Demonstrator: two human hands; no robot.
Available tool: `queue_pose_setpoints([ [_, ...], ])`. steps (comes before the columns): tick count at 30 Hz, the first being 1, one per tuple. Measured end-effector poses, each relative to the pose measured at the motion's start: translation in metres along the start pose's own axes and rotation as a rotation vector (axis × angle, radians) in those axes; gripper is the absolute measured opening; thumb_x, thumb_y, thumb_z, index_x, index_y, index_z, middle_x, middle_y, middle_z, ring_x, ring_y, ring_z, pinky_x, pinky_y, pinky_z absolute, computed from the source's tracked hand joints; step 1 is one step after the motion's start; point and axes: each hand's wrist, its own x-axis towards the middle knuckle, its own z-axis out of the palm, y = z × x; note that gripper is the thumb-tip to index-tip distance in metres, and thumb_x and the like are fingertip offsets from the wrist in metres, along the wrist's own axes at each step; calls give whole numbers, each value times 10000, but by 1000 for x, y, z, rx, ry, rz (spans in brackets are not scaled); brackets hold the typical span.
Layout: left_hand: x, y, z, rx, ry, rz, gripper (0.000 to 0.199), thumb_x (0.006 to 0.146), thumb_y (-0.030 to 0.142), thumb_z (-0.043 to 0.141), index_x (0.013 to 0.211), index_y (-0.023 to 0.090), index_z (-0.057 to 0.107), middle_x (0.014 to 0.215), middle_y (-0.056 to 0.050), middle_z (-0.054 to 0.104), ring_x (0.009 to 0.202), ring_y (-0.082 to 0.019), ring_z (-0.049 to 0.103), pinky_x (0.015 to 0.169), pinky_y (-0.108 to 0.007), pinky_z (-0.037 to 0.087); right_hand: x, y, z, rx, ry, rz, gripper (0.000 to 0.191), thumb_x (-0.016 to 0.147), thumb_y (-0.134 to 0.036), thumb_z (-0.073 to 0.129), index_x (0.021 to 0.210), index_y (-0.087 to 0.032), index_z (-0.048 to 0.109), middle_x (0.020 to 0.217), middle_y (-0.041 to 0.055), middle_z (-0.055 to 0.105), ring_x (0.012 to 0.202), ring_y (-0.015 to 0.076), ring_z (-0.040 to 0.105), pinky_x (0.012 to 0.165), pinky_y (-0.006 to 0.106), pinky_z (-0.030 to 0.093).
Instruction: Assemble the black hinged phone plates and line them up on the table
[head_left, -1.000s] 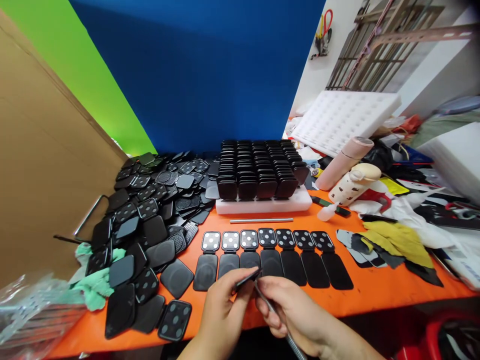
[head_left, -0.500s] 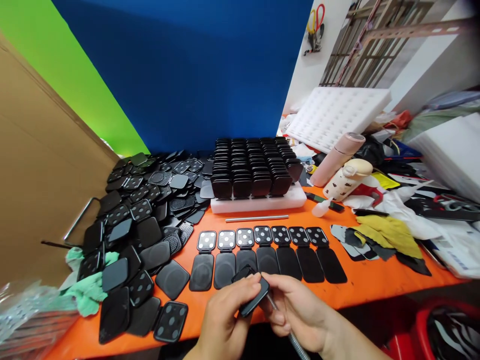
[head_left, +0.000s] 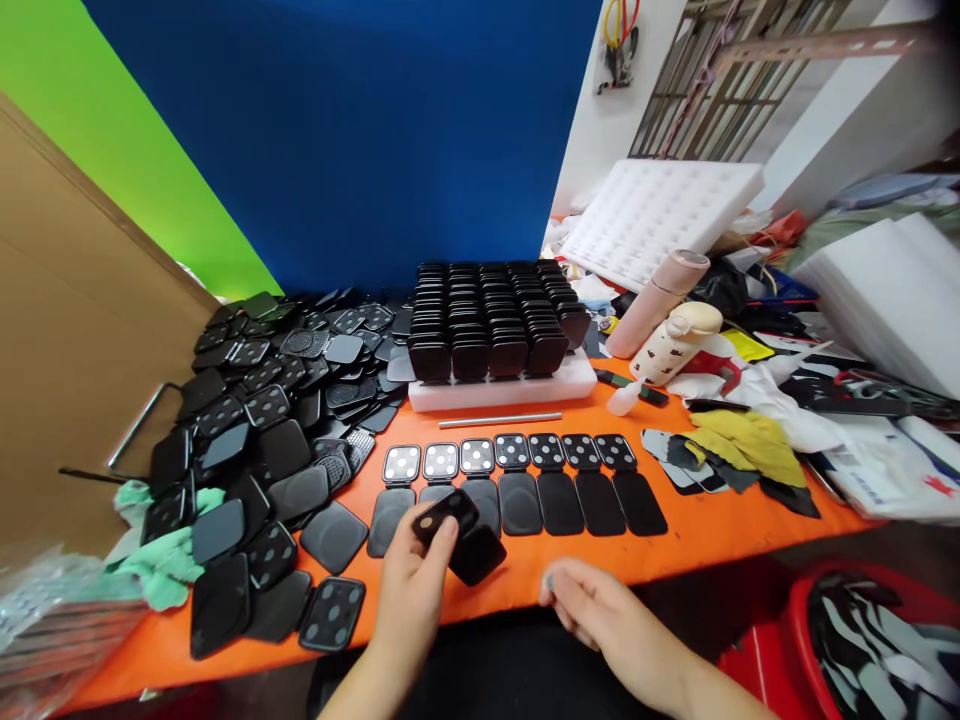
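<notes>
My left hand [head_left: 412, 570] grips a black hinged square case [head_left: 475, 553] at one half, thumb on top; it hangs unfolded, tilted above the near table edge. To its right, apart from the case, my right hand [head_left: 592, 608] is closed, with a tiny bluish bit showing at the fingertips that I cannot make out. Beyond both hands lies a row of unfolded black cases [head_left: 561, 502], their dotted halves facing up at the back. A metal rod [head_left: 499, 420] rests behind that row.
Black plates [head_left: 285, 452] are heaped on the left of the orange table [head_left: 600, 555]. Upright black cases [head_left: 471, 358] stand in a white foam block [head_left: 502, 392]. Bottles [head_left: 657, 300], a yellow cloth [head_left: 742, 445] and a red bucket [head_left: 799, 600] are at right.
My hands have moved apart. The case has unfolded in my left hand and shifted left. The ridged metal tool in my right hand no longer shows. The view has shifted slightly.
</notes>
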Motion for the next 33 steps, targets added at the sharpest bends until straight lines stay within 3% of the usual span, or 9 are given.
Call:
queue_pose_setpoints([
  [3, 2, -4, -2, -61, -23, -63, 282, 765, 401, 643, 946, 193, 582, 868, -18, 661, 844, -173, 608, 762, -248, 476, -13, 32, -7, -268, 39, 13, 376, 899, -498, 406, 819, -187, 601, 681, -10, 481, 612, 121, 433, 563, 237, 343],
  [6, -3, -8, 1, -99, -29, -98, 322, 741, 413, 665, 955, 190, 577, 876, -17, 651, 855, -175, 591, 776, -260, 459, -22, 56, -11, -281, 157, 19, 396, 901, -517, 369, 850, -191, 589, 676, 1, 492, 636, 152, 473, 579, 258, 378],
  [9, -9, -10, 6, -113, -27, -116, 333, 714, 409, 689, 933, 185, 577, 849, -9, 644, 830, -169, 580, 765, -261, 455, -29, 64, -14, -185, 386, -143, 369, 883, -530, 401, 871, -201, 568, 700, 7, 484, 647, 157, 457, 601, 269, 387],
  [11, -12, -9, 9, -114, -39, -117, 328, 708, 403, 694, 921, 184, 575, 830, -1, 639, 812, -163, 575, 755, -258, 452, -31, 62, -16, -88, 477, -309, 339, 858, -528, 460, 765, -209, 529, 670, -6, 440, 620, 148, 416, 588, 270, 376],
  [16, -18, -8, 12, -87, -69, -100, 306, 725, 408, 675, 899, 174, 583, 829, -5, 633, 821, -169, 569, 760, -263, 447, -22, 61, -22, 123, 482, -473, 417, 891, -452, 440, 560, -212, 352, 561, -36, 295, 555, 134, 333, 574, 285, 372],
  [23, -23, -12, 10, -93, -87, -124, 292, 744, 408, 662, 912, 185, 575, 829, 4, 638, 819, -164, 578, 747, -251, 454, -19, 82, -25, 23, 498, -503, 382, 924, -419, 378, 617, -204, 453, 630, 2, 427, 648, 163, 449, 746, 352, 444],
  [26, -22, -14, 9, -99, -89, -140, 296, 744, 411, 662, 915, 185, 573, 825, 4, 640, 814, -163, 578, 741, -249, 455, -26, 85, -31, -90, 597, -539, 369, 920, -438, 371, 665, -210, 509, 714, 32, 496, 763, 197, 515, 798, 372, 447],
  [29, -20, -15, 10, -108, -94, -155, 296, 743, 411, 663, 913, 185, 573, 832, 2, 643, 824, -161, 575, 747, -245, 449, -39, 91, -38, -291, 719, -456, 358, 883, -501, 413, 830, -213, 619, 902, 84, 570, 914, 240, 537, 800, 363, 447],
  [33, -16, -18, 10, -122, -96, -183, 331, 725, 422, 676, 922, 176, 578, 856, -11, 648, 853, -179, 586, 770, -266, 443, -63, 115, -39, -291, 641, -66, 442, 842, -555, 443, 999, -197, 648, 733, 54, 618, 693, 203, 590, 650, 309, 490],
])
